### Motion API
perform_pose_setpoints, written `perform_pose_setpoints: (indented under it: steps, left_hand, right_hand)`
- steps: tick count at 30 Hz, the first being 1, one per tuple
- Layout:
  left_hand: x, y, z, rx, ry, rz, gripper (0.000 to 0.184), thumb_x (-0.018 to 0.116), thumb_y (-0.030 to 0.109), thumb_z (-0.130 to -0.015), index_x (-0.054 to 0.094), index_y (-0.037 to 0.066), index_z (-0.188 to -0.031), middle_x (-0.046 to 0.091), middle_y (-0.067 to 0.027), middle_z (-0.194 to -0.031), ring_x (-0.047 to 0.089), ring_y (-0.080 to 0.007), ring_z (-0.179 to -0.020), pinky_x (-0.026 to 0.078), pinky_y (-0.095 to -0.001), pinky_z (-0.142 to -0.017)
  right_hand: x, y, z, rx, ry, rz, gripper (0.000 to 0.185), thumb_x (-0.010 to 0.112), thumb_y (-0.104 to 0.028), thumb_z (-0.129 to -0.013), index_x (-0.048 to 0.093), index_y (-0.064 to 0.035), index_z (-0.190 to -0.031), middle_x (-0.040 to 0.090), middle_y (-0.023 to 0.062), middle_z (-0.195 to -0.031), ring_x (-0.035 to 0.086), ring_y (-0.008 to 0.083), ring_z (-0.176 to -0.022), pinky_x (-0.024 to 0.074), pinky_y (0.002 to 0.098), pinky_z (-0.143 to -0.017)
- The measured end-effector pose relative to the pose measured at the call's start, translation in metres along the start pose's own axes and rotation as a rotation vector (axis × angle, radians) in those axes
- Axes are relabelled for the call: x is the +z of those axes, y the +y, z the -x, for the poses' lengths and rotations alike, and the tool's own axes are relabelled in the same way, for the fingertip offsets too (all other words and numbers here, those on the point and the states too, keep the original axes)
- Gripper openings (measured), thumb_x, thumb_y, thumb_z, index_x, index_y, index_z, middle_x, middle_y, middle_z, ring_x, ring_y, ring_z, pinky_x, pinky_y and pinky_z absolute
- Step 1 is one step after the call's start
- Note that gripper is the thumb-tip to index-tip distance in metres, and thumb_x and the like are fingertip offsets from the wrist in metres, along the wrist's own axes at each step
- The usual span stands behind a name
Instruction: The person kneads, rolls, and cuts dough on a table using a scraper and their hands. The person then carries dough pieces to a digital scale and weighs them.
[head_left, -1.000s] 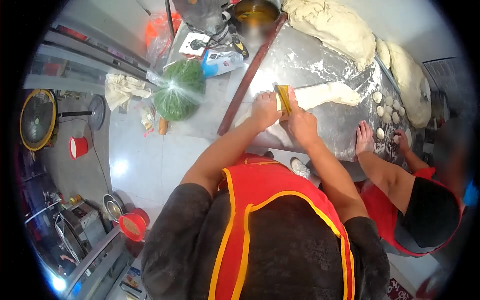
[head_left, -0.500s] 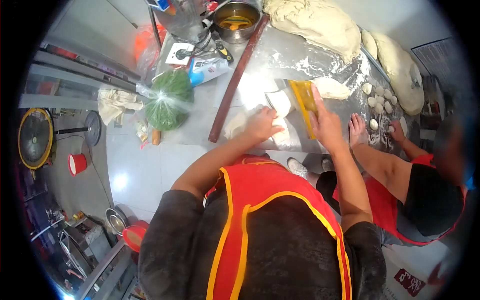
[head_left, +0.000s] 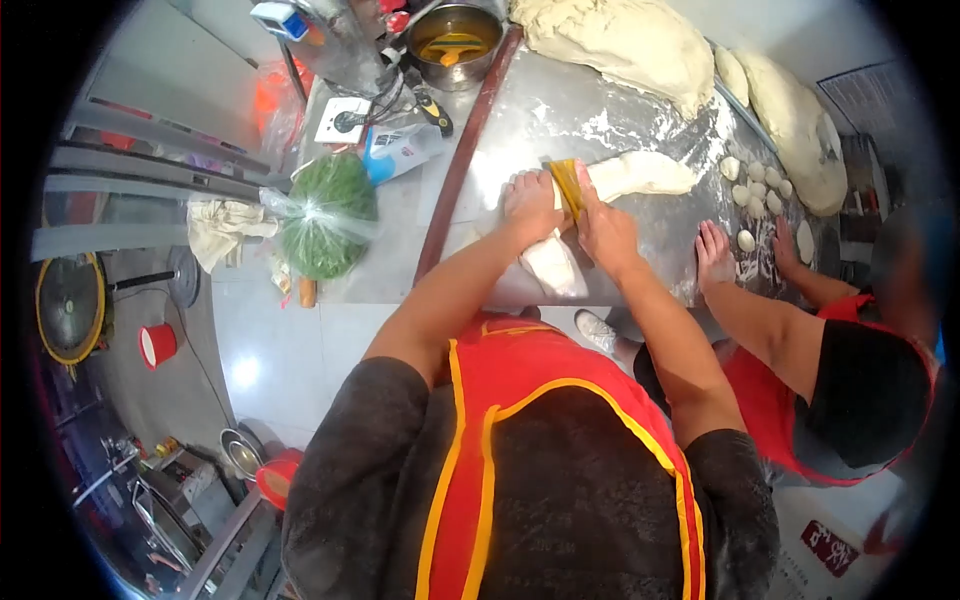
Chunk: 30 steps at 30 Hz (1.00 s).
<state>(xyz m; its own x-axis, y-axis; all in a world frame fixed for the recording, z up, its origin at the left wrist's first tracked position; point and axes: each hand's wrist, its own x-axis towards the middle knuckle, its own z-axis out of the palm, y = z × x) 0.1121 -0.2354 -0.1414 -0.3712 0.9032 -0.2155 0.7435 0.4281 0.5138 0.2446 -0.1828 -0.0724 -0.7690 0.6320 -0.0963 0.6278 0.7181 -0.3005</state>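
Note:
My right hand [head_left: 608,228] is closed on a yellow dough scraper [head_left: 566,188], held upright with its lower edge at the dough. To the scraper's right, a long dough strip [head_left: 650,173] lies on the floured table [head_left: 625,270]. My left hand [head_left: 532,203] lies over dough just left of the scraper, its fingers bent down around it; most of that dough is hidden. A cut piece of dough [head_left: 553,268] rests below my left hand, near the table's front edge.
Large dough masses [head_left: 620,45] lie at the back. A dark red wooden bar [head_left: 468,150] crosses the table, left of my hands. Beyond it are a bag of greens [head_left: 328,220] and a metal pot [head_left: 455,50]. At right, a co-worker's hand [head_left: 714,258] rests near small dough balls [head_left: 757,190].
My right hand has brought the scraper left, onto the dough beside my left hand. My left hand has moved up, off the lower dough piece, which shows more fully now.

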Motion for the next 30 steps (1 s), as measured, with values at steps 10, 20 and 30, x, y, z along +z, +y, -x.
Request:
perform_pose_setpoints:
  steps: [10,20,30]
  left_hand:
    - [-0.034,-0.037,-0.022,0.226,0.339,-0.032,0.046,0.072,0.027,-0.075,0.051,0.007,-0.111,0.054,-0.0129,-0.106,0.051,-0.0302,-0.102,0.04,-0.0419,-0.088]
    - [-0.016,-0.019,-0.027,0.346,0.109,0.141,0.066,0.07,0.035,-0.077,0.046,-0.004,-0.125,0.049,-0.0212,-0.127,0.042,-0.0382,-0.12,0.033,-0.043,-0.104]
    - [0.015,0.024,-0.041,0.219,0.055,0.05,0.055,0.066,0.022,-0.075,0.043,0.0,-0.121,0.05,-0.0207,-0.115,0.045,-0.0365,-0.11,0.036,-0.0446,-0.095]
  right_hand:
    - [-0.049,0.016,0.048,-0.012,0.381,-0.279,0.076,0.057,-0.007,-0.085,0.018,-0.0215,-0.149,0.064,0.0241,-0.078,0.062,0.0411,-0.069,0.0477,0.0471,-0.064]
    - [-0.051,0.044,-0.002,0.023,-0.013,0.106,0.078,0.056,-0.011,-0.082,0.018,-0.0253,-0.149,0.063,0.0209,-0.071,0.06,0.0402,-0.062,0.047,0.048,-0.059]
    - [-0.008,0.048,-0.025,0.029,0.112,-0.056,0.08,0.055,-0.006,-0.08,0.018,-0.0205,-0.149,0.064,0.021,-0.072,0.062,0.0393,-0.064,0.0493,0.0472,-0.061]
